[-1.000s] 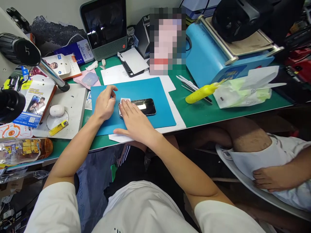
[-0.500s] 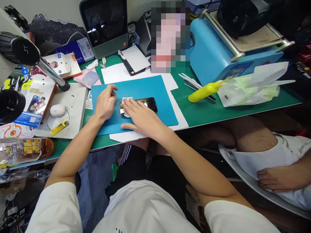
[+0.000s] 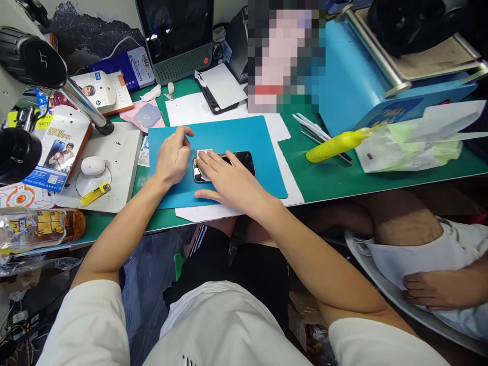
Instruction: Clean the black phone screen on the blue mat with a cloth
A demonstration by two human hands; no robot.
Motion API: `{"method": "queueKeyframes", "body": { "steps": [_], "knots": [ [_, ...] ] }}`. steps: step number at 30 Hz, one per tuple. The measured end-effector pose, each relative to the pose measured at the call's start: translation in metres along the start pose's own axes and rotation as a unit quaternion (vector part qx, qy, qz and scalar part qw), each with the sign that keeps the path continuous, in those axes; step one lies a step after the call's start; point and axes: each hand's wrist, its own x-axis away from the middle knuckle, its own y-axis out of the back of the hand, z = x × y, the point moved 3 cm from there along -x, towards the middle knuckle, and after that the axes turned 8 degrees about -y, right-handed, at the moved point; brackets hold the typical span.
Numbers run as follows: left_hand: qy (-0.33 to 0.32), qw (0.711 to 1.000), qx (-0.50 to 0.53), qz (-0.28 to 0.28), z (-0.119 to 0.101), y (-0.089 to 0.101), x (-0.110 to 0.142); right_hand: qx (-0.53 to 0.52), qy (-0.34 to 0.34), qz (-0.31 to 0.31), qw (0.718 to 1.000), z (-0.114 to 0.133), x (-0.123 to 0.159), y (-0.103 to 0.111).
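A black smartphone [image 3: 247,161] lies flat on the blue mat [image 3: 232,131], partly covered by my right hand [image 3: 232,180]. That hand is laid over it with fingers stretched out and thumb spread, the fingertips on a small white wipe or piece of paper [image 3: 201,154] at the phone's left end. My left hand [image 3: 174,158] rests on the mat just left of the phone, apart from it. Its fingers are curled in and nothing shows in them.
A yellow bottle [image 3: 331,146], tweezers-like tools [image 3: 305,123] and a tissue pack [image 3: 407,150] lie to the right. A blue machine [image 3: 351,91] stands behind them. Left are a yellow lighter [image 3: 95,194], a drink bottle [image 3: 46,229] and a lamp arm [image 3: 82,101]. Another person's hand [image 3: 442,287] is at right.
The view has shifted slightly, so the bench things sit a little farther right. My right hand stays over the phone and wipe with its fingers a bit more spread; my left stays curled.
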Motion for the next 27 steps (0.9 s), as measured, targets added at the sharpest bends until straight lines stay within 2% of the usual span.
{"method": "queueKeyframes", "body": {
  "steps": [4, 8, 11, 17, 23, 27],
  "knots": [
    [0.011, 1.000, 0.003, -0.003, 0.002, 0.001, 0.000, 0.004, -0.005, 0.015, 1.000, 0.006, -0.010, -0.001],
    [0.015, 1.000, -0.002, 0.001, 0.003, 0.001, 0.000, 0.011, -0.007, 0.003, 1.000, 0.010, 0.002, -0.004],
    [0.011, 1.000, -0.016, 0.011, 0.002, 0.000, 0.001, 0.008, -0.007, 0.000, 1.000, 0.009, 0.010, -0.005],
    [0.018, 1.000, 0.008, 0.007, 0.001, 0.001, 0.000, 0.001, -0.011, 0.025, 1.000, 0.004, -0.005, -0.003],
    [0.014, 1.000, -0.006, 0.015, 0.000, -0.002, 0.000, -0.013, -0.013, 0.020, 1.000, -0.002, 0.006, -0.004],
    [0.016, 1.000, -0.007, 0.011, 0.000, -0.003, 0.001, -0.019, -0.012, 0.031, 0.999, 0.000, -0.002, -0.005]
  ]
}}
